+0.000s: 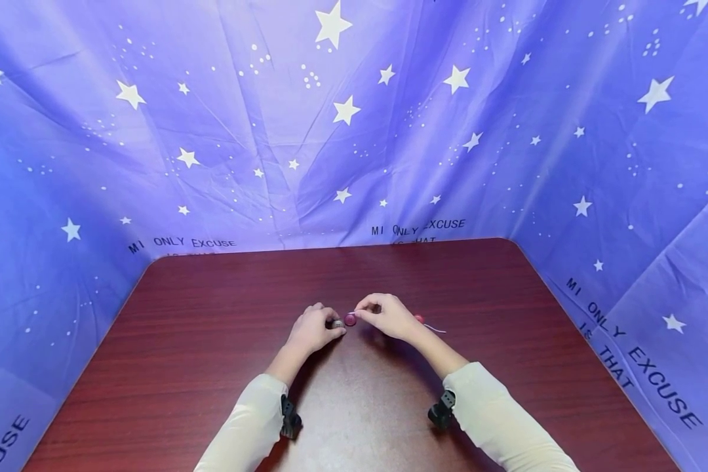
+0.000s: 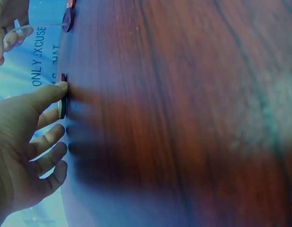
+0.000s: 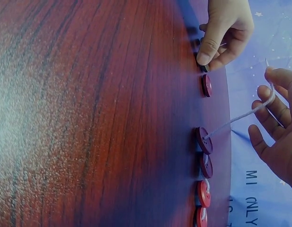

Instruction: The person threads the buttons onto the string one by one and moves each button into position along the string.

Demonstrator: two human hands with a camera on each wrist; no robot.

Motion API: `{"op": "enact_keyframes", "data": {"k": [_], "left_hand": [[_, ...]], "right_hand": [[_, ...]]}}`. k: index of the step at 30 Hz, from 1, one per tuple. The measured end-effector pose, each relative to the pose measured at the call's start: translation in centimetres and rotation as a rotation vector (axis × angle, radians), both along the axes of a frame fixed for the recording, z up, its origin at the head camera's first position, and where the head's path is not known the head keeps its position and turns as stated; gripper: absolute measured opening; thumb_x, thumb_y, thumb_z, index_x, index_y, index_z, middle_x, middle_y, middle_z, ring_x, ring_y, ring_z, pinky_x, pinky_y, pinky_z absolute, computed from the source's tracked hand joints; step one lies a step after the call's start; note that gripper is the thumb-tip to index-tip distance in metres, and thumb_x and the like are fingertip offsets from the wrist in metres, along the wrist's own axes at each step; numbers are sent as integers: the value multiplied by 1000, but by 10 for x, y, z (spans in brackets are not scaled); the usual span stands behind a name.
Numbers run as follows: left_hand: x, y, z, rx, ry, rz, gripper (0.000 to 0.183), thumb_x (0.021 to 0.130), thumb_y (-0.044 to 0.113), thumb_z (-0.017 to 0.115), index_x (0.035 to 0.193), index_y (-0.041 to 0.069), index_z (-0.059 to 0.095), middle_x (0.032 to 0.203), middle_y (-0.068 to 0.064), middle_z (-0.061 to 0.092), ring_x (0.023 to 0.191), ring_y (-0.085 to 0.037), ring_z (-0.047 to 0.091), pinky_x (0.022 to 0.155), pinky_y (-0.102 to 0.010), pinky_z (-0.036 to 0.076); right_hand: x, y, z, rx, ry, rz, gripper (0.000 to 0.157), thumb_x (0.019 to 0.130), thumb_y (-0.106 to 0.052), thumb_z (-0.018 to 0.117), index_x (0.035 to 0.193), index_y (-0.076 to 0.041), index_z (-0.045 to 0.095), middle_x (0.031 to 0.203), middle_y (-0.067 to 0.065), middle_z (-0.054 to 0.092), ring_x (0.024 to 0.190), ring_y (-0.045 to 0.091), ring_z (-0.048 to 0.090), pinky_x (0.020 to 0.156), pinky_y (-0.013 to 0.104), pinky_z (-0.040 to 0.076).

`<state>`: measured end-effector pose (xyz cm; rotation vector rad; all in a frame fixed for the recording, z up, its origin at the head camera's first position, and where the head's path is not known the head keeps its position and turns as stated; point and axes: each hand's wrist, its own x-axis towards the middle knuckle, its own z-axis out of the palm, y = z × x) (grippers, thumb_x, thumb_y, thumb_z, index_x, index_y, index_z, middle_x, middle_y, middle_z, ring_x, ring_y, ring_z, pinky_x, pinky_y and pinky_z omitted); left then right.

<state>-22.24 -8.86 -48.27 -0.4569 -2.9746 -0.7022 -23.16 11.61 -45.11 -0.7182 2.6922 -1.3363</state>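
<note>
My left hand [image 1: 314, 329] is low over the table, thumb and index finger pinching a small dark button [image 3: 204, 67]. In the left wrist view its other fingers are spread loosely. Beside those fingertips a loose red button [image 3: 207, 86] stands out. Across from it, my right hand [image 1: 387, 316] pinches the end of a white string [image 3: 243, 115], whose thin tip pokes past the fingers. The string runs down into a dark purple button [image 3: 205, 141]. Behind that button, another dark purple one [image 3: 207, 165] and red ones [image 3: 203, 193] are threaded in a row on the table.
The brown wood-grain table [image 1: 224, 380] has starry purple-blue cloth [image 1: 271, 131] hanging around it. A white string tail [image 1: 435, 329] and a red button [image 1: 419, 318] show beyond the right wrist. Cameras [image 1: 442, 412] are strapped at both sleeve cuffs.
</note>
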Motion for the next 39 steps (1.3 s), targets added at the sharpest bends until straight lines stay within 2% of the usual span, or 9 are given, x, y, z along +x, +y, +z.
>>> {"op": "enact_keyframes", "data": {"k": [10, 17, 28, 39], "left_hand": [[-2, -8, -3, 112, 5, 31, 30, 77, 34, 74, 97, 13, 69, 86, 4, 61, 83, -14, 58, 76, -34, 49], [1, -14, 4, 174, -10, 53, 29, 79, 34, 73, 99, 14, 68, 89, 4, 61, 89, -14, 60, 82, -36, 49], [4, -24, 7, 227, 31, 57, 28, 79, 32, 73, 100, 15, 68, 90, 5, 63, 84, -12, 60, 76, -33, 50], [6, -28, 8, 298, 22, 86, 26, 81, 32, 71, 100, 15, 67, 94, 1, 65, 85, -15, 60, 74, -33, 49]], "right_hand": [[-1, 2, -2, -2, 18, 1, 9, 86, -23, 66, 87, -15, 70, 72, -5, 61, 68, 10, 53, 62, 19, 44], [0, 1, -2, -8, 28, 4, 8, 86, -20, 66, 86, -13, 70, 73, -4, 62, 69, 13, 55, 62, 19, 44], [0, 1, -1, -10, 30, 6, 10, 87, -21, 66, 87, -11, 70, 72, -4, 61, 67, 9, 53, 62, 19, 44], [0, 2, -1, -6, 32, 3, 8, 86, -21, 66, 86, -13, 69, 71, -5, 60, 67, 9, 52, 61, 19, 44]]}}
